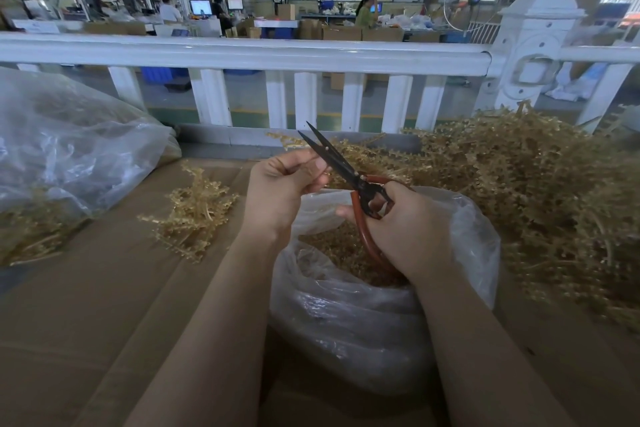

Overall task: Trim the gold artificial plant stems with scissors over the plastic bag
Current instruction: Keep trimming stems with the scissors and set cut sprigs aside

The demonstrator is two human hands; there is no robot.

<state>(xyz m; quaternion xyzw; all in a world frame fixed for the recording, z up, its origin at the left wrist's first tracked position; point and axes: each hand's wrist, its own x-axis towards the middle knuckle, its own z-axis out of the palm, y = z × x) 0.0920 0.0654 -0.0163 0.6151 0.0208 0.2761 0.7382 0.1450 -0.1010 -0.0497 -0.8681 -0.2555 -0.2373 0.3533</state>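
My right hand (408, 229) grips the red handles of black-bladed scissors (332, 156), whose blades stand slightly apart and point up and to the left. My left hand (280, 187) pinches a thin gold stem (346, 146) beside the blades; the stem's sprig reaches back and right. Both hands hover above an open clear plastic bag (346, 315) that holds gold trimmings. Where the fingers meet the stem is partly hidden.
A large heap of gold stems (536, 191) lies to the right. A small pile of gold sprigs (194, 215) sits left of my hands on brown cardboard (104, 305). Another clear bag (62, 149) fills the left. A white railing (242, 55) runs behind.
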